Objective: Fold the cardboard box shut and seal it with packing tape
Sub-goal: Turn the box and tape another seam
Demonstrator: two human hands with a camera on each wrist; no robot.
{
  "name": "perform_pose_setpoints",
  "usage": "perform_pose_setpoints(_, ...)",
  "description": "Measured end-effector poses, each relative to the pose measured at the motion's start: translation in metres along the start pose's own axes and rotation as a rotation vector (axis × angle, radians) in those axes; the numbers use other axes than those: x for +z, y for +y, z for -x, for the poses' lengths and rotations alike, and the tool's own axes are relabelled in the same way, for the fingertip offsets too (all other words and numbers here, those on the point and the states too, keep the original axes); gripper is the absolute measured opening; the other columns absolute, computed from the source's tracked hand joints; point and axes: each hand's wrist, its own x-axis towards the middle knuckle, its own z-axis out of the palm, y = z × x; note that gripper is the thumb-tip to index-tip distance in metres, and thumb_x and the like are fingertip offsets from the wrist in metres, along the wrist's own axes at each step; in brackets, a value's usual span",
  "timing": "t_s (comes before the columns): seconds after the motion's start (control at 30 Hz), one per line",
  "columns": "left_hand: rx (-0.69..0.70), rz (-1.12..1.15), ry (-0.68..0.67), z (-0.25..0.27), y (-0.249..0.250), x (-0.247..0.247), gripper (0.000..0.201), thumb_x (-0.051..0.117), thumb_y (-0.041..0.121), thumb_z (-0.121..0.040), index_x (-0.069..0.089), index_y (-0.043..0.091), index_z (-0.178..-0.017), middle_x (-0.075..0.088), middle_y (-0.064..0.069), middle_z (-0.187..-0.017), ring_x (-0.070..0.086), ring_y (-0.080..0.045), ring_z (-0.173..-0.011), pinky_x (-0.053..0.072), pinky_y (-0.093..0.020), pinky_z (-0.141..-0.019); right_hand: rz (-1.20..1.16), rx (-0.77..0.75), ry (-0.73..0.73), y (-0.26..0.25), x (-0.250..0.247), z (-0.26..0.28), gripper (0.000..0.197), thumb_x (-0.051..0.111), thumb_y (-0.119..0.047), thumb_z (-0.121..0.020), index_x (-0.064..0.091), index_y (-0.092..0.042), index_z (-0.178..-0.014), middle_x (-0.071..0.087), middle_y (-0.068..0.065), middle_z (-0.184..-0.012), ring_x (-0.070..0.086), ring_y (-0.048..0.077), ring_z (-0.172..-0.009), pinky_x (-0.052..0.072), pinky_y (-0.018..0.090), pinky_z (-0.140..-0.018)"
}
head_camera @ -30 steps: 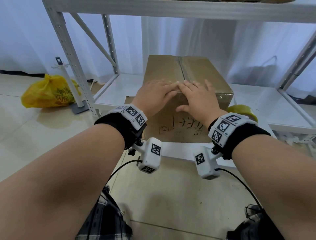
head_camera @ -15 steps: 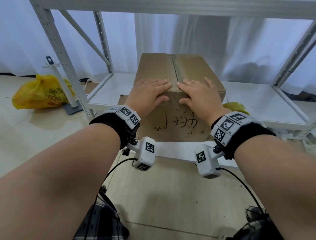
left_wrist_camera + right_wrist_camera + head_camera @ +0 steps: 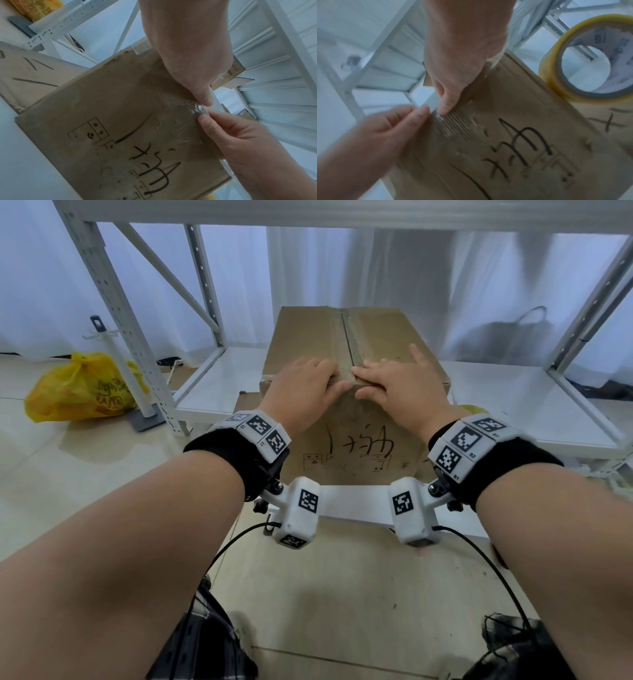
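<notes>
The brown cardboard box (image 3: pixel 308 337) stands on the low white shelf, flaps folded shut, with clear tape (image 3: pixel 349 337) along its top seam. My left hand (image 3: pixel 318 381) and right hand (image 3: pixel 380 381) lie over the box's near top edge, on either side of the seam, fingers flat on top. In the left wrist view both thumbs press the crinkled tape end (image 3: pixel 199 110) onto the front face, above the black writing (image 3: pixel 154 169). The yellowish tape roll (image 3: pixel 547 70) stands right of the box, partly hidden in the head view behind my right wrist (image 3: pixel 474 409).
A white shelf board (image 3: pixel 513 398) extends right of the box, and an upper beam (image 3: pixel 342 213) runs overhead. Perforated uprights (image 3: pixel 113 313) stand at the left. On the floor to the left are a yellow plastic bag (image 3: pixel 78 388) and a white stand (image 3: pixel 113 361).
Both hands have slid back along the top to the box's near edge. The thumbs have come down onto the front face at the tape end.
</notes>
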Motion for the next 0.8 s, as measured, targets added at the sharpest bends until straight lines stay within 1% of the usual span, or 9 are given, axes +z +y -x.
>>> perform_pose_setpoints(0.07, 0.029, -0.012, 0.014, -0.003, 0.006, 0.000, 0.046, 0.034, 0.049, -0.096, 0.059, 0.012, -0.109, 0.063, -0.003, -0.106, 0.055, -0.022, -0.098, 0.040, -0.033, -0.085, -0.051, -0.021, 0.009, 0.005, -0.005, 0.001, 0.047, 0.035, -0.047, -0.099, 0.042, -0.030, -0.142, 0.042, -0.002, -0.149, 0.037, 0.019, -0.138, -0.001, 0.046, -0.119)
perform_pose_setpoints(0.2, 0.101, -0.027, -0.002, -0.008, 0.016, 0.003, 0.039, 0.037, 0.043, -0.099, 0.058, 0.023, -0.125, 0.060, 0.001, -0.122, 0.050, -0.023, -0.113, 0.035, -0.035, -0.095, -0.085, 0.004, 0.050, 0.022, -0.011, 0.009, 0.041, 0.040, -0.042, -0.099, 0.048, -0.033, -0.138, 0.047, -0.001, -0.145, 0.042, 0.017, -0.135, 0.001, 0.044, -0.119)
perform_pose_setpoints(0.3, 0.093, 0.022, 0.020, -0.012, 0.020, 0.006, 0.044, 0.037, 0.046, -0.095, 0.065, 0.017, -0.113, 0.063, -0.001, -0.114, 0.052, -0.023, -0.108, 0.037, -0.035, -0.093, -0.129, 0.035, 0.045, 0.027, -0.009, 0.011, 0.042, 0.046, -0.044, -0.096, 0.048, -0.035, -0.138, 0.046, -0.004, -0.146, 0.037, 0.017, -0.137, 0.002, 0.044, -0.119)
perform_pose_setpoints(0.4, 0.090, 0.015, 0.036, -0.013, 0.021, 0.011, 0.042, 0.040, 0.047, -0.092, 0.064, 0.014, -0.103, 0.064, -0.002, -0.106, 0.054, -0.023, -0.100, 0.038, -0.034, -0.088, -0.111, 0.026, 0.049, 0.026, -0.005, 0.010, 0.045, 0.047, -0.044, -0.095, 0.047, -0.034, -0.139, 0.045, -0.004, -0.146, 0.035, 0.019, -0.139, 0.001, 0.044, -0.119)
perform_pose_setpoints(0.47, 0.086, 0.007, 0.050, -0.013, 0.021, 0.013, 0.038, 0.043, 0.045, -0.092, 0.063, 0.013, -0.101, 0.063, -0.002, -0.103, 0.054, -0.024, -0.098, 0.037, -0.033, -0.086, -0.111, 0.029, 0.056, 0.025, -0.004, 0.009, 0.045, 0.049, -0.044, -0.095, 0.047, -0.033, -0.139, 0.045, -0.004, -0.147, 0.035, 0.019, -0.139, 0.000, 0.044, -0.119)
perform_pose_setpoints(0.57, 0.093, 0.009, 0.040, -0.013, 0.019, 0.013, 0.041, 0.041, 0.045, -0.091, 0.063, 0.012, -0.099, 0.063, -0.003, -0.102, 0.054, -0.025, -0.097, 0.038, -0.035, -0.085, -0.059, 0.018, 0.052, 0.024, -0.006, 0.008, 0.048, 0.051, -0.044, -0.094, 0.045, -0.034, -0.140, 0.044, -0.004, -0.148, 0.035, 0.019, -0.139, -0.001, 0.044, -0.118)
perform_pose_setpoints(0.67, 0.112, 0.009, 0.038, -0.010, 0.013, 0.012, 0.042, 0.040, 0.046, -0.091, 0.064, 0.012, -0.099, 0.065, -0.003, -0.103, 0.056, -0.026, -0.098, 0.040, -0.037, -0.087, 0.021, -0.007, 0.021, 0.024, -0.007, 0.010, 0.062, 0.057, -0.049, -0.089, 0.038, -0.031, -0.144, 0.040, -0.001, -0.150, 0.032, 0.019, -0.140, -0.001, 0.045, -0.118)
perform_pose_setpoints(0.73, 0.119, 0.021, 0.039, -0.010, 0.009, 0.009, 0.039, 0.042, 0.045, -0.092, 0.064, 0.013, -0.101, 0.065, -0.002, -0.106, 0.055, -0.025, -0.101, 0.040, -0.037, -0.089, -0.034, 0.028, 0.071, 0.029, -0.007, 0.015, 0.067, 0.057, -0.052, -0.088, 0.035, -0.028, -0.146, 0.041, 0.000, -0.150, 0.033, 0.018, -0.140, 0.002, 0.045, -0.118)
perform_pose_setpoints(0.8, 0.122, 0.022, 0.024, -0.012, 0.009, 0.005, 0.035, 0.045, 0.044, -0.094, 0.062, 0.014, -0.104, 0.063, -0.001, -0.107, 0.054, -0.023, -0.101, 0.038, -0.035, -0.091, -0.155, 0.083, 0.177, 0.037, -0.010, 0.022, 0.058, 0.052, -0.048, -0.092, 0.039, -0.026, -0.144, 0.045, -0.001, -0.147, 0.036, 0.017, -0.138, 0.007, 0.046, -0.118)
